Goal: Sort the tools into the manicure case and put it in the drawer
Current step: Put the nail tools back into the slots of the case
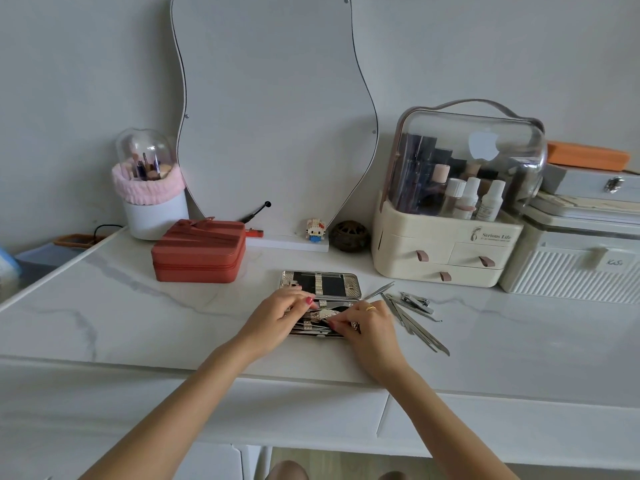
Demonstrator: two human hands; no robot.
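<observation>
- Manicure case [320, 285] lying open on white marble tabletop [138, 317], one only, lid half beyond both hands, tray half under them.
- Left hand [277, 315] resting on the tray's left side, fingers curled down onto the tools there — cannot tell whether pinching one.
- Right hand [367, 325] on the tray's right side, fingertips pinched together on something small and metallic; one gold ring on a finger.
- Loose steel tools [412, 315] just right of the right hand, outside the case: one nail clipper, one pair of tweezers, several long thin picks overlapping — exact count unclear.
- Beyond the left hand, one red zip box [199, 252] and one brush holder [150, 188] with clear dome.
- Beyond the right hand, one cream cosmetics organiser [446, 251] with three small drawers.
</observation>
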